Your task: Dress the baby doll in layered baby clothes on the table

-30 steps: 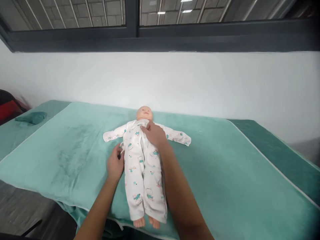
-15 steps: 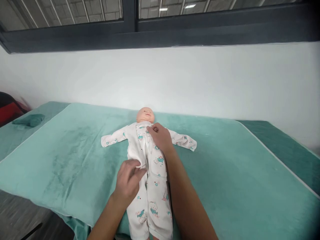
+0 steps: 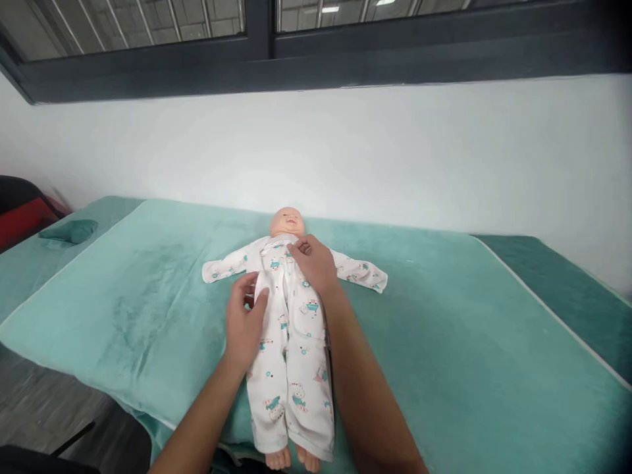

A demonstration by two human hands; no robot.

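Observation:
A baby doll (image 3: 286,221) lies on its back on a teal blanket (image 3: 148,283), arms spread, bare feet toward me. It wears a white romper (image 3: 291,355) printed with small teal animals. My right hand (image 3: 312,262) rests on the doll's upper chest, its fingers pinched together on the romper's neckline. My left hand (image 3: 245,322) lies on the doll's left side at the waist, fingers curled on the edge of the fabric.
The blanket covers a table that stands against a white wall under a dark window frame. A darker green cover (image 3: 557,276) shows at the right. A small teal folded cloth (image 3: 69,230) lies far left, with a red and black object (image 3: 22,214) behind it.
My left hand has moved from the middle of the doll's belly out to its side and slightly up. The right hand has stayed on the chest. The view has shifted slightly.

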